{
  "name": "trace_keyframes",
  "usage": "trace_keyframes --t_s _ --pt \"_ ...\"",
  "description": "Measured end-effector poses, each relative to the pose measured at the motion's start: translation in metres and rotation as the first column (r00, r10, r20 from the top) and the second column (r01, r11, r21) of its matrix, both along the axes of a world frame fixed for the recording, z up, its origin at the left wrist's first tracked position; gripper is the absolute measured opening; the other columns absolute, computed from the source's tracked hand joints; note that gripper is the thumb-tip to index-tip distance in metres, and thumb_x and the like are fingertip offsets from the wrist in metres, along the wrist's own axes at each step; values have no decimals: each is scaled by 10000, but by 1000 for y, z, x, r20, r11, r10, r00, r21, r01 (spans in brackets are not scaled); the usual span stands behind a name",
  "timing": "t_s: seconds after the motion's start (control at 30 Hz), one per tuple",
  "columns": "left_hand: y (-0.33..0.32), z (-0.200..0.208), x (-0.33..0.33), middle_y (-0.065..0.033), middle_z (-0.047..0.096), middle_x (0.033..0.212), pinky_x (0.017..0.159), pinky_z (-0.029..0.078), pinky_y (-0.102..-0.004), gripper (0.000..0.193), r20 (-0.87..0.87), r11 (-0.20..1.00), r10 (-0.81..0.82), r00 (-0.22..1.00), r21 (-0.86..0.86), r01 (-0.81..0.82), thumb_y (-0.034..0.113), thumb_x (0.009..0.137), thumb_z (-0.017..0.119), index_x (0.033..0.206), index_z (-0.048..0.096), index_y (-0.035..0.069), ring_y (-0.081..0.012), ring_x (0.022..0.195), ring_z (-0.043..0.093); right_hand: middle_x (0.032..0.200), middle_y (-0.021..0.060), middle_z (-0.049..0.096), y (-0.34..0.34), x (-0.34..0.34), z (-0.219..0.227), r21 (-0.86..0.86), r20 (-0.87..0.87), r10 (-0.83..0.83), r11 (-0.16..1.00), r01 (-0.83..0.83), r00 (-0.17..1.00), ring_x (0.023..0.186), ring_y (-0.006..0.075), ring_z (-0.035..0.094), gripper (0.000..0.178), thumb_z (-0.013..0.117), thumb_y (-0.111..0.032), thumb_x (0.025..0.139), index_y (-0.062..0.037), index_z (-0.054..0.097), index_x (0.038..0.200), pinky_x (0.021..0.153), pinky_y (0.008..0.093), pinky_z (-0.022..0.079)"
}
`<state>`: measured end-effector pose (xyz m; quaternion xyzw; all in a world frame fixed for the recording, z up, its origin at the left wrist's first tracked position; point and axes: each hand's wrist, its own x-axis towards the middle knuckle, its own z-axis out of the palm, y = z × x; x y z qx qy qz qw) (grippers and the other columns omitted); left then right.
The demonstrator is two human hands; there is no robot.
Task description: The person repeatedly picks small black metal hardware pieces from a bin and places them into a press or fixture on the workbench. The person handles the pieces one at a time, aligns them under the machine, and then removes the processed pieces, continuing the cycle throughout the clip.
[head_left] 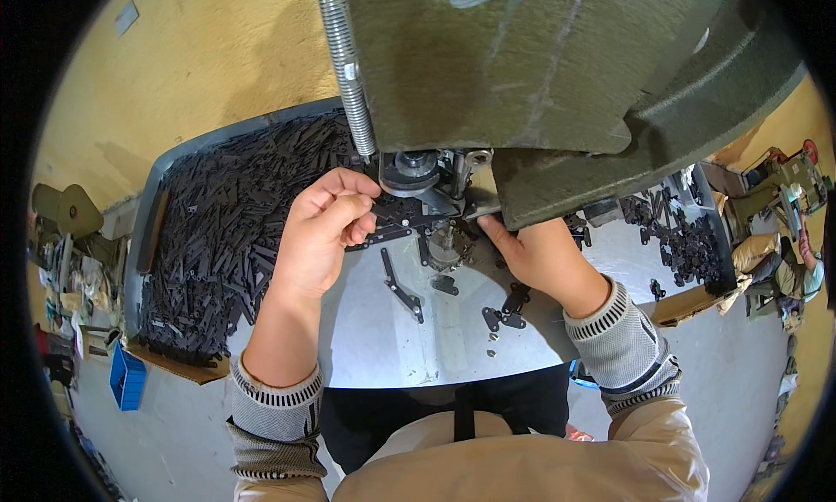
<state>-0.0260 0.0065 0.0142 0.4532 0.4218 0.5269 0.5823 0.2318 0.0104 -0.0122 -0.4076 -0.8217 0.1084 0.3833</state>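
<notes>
My left hand (324, 228) is closed, its thumb and forefinger pinching one end of a thin black metal strip (389, 215) just left of the machine's tool. My right hand (538, 256) reaches in from the right under the press head (488, 75). Its thumb bends in near the tool, while the other fingers are mostly hidden behind the machine; what they grip cannot be made out. Between the hands is the round dark tool holder (409, 173), above a small metal anvil (448, 245). Below it on the metal tabletop (366, 345) lies a jointed pair of black strips (401, 286).
A large heap of black strips (226, 215) fills the table's left side. Small black plates (507, 310) lie near the front, with more parts (679, 241) at the right. A coil spring (348, 71) hangs beside the press head. A blue crate (128, 377) stands on the floor.
</notes>
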Motion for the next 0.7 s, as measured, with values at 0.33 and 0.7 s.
trace_keyframes --t_s 0.33,0.7 --pt "1 4 -1 26 536 663 527 355 -181 98 0 999 48 999 -9 -48 84 830 560 895 616 36 -46 582 485 737 94 660 -12 -20 8 -155 -146 7 987 -30 989 638 215 616 206 756 -152 784 -17 687 923 594 295 484" --pt "0 -1 6 6 557 681 547 376 -190 108 -107 1000 -7 994 -2 6 51 828 563 925 593 12 -65 609 509 720 26 599 -8 -13 0 -476 -400 -71 868 -141 914 584 98 518 121 675 -120 840 -9 628 828 506 240 416"
